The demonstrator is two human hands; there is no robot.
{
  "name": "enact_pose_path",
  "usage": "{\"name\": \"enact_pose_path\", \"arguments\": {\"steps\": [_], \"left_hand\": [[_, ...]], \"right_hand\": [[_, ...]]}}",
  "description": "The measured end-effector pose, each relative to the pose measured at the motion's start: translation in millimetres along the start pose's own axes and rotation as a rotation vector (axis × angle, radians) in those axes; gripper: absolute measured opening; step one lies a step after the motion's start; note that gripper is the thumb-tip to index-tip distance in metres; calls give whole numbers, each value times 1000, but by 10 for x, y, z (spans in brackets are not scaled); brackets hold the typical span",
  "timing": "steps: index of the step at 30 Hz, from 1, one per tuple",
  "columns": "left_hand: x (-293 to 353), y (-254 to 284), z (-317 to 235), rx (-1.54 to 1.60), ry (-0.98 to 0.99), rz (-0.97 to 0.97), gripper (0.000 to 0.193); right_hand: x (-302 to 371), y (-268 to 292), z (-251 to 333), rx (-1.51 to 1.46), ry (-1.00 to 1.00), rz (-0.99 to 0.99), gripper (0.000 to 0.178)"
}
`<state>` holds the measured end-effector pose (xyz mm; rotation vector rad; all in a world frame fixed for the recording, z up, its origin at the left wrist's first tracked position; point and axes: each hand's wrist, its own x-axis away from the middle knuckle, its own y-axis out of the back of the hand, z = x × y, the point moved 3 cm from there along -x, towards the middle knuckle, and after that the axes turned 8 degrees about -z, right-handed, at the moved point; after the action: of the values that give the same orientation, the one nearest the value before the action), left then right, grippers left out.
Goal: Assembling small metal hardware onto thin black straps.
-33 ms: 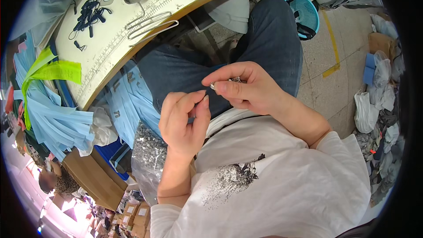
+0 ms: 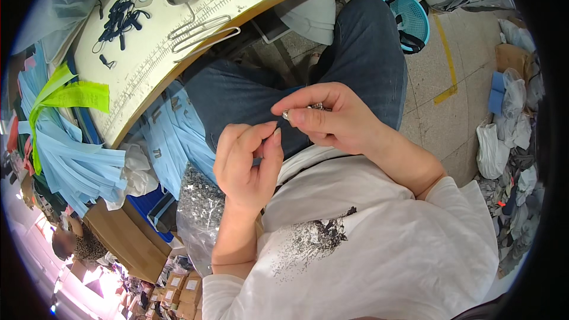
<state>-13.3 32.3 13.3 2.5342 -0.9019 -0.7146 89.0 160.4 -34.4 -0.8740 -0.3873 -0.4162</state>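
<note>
Above my lap, my right hand (image 2: 338, 117) pinches a small shiny silver metal piece (image 2: 286, 115) between thumb and forefinger. More silvery bits (image 2: 318, 106) show between its fingers; their exact kind is too small to tell. Just left of it and slightly lower, my left hand (image 2: 246, 157) has thumb and forefinger brought together. Whatever lies between those fingertips, if anything, is too small to name. The two hands are close but apart. Light blue straps (image 2: 178, 133) with dark metal fittings hang beside my left knee, near a clear plastic bag of small silvery pieces (image 2: 201, 195).
On the ruler-marked white table (image 2: 160, 53) lie dark cord loops (image 2: 121, 18) and a bent metal rod (image 2: 204, 29). Blue strips (image 2: 77, 154) with a lime-green band (image 2: 77, 95) hang at left. A turquoise basket (image 2: 412, 21), cardboard box (image 2: 127, 240) and plastic bags (image 2: 492, 151) stand around.
</note>
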Motion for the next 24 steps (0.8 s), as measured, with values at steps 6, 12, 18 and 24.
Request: {"name": "enact_pose_path", "arguments": {"steps": [6, 12, 18, 24], "left_hand": [[23, -17, 18, -6, -8, 14, 19], [67, -27, 63, -59, 2, 27, 22], [34, -33, 62, -119, -77, -5, 24], [13, -77, 81, -137, -219, -61, 24]], "right_hand": [[1, -2, -10, 23, 1, -5, 23], [7, -27, 11, 121, 42, -56, 22], [-8, -13, -3, 120, 47, -55, 22], [-9, -63, 3, 91, 38, -118, 21]]}}
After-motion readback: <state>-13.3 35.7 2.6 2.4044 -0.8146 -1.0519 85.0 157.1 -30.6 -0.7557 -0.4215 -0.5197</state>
